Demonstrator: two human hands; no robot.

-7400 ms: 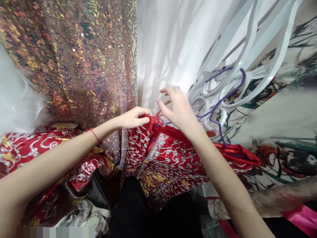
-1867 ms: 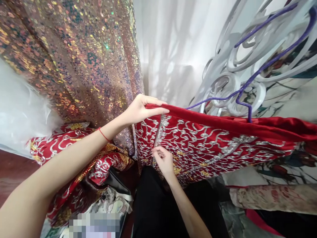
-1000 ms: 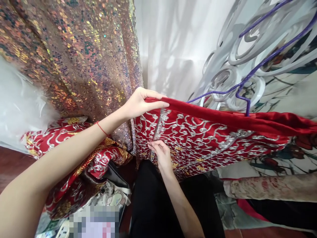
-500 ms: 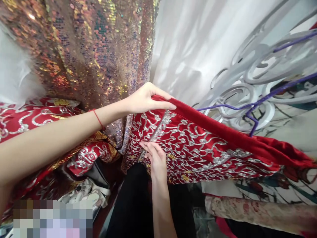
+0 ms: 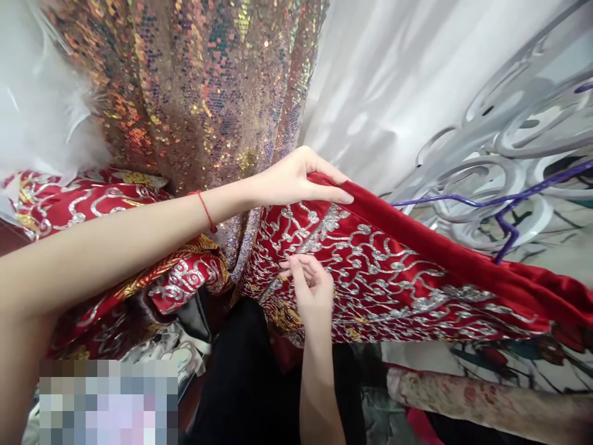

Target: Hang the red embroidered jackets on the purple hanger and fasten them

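A red skirt-like garment [image 5: 393, 278] with silver and gold embroidery stretches across the middle, its plain satin band [image 5: 412, 224] along the top. My left hand [image 5: 310, 179], with a red string at the wrist, grips that band near its left end, thumb in front and fingers behind. Below it, my right hand [image 5: 312, 281] is closed in a pinch in front of the embroidery, beside a seam running down the cloth. Whatever is between those fingertips is too small to make out. A purple hanger [image 5: 504, 207] meets the band on the right.
A sequinned cloth [image 5: 204, 74] hangs behind, beside white drapery [image 5: 365, 80]. White scrollwork [image 5: 482, 179] stands at right. More red embroidered fabric [image 5: 97, 198] lies left, under white feathers [image 5: 50, 105]. A rolled floral cloth [image 5: 463, 392] is at lower right.
The view has shifted, so most things sit further right in the picture. My right hand's fingers have curled in more, and its thumb has closed toward the index finger. My left hand keeps its hold.
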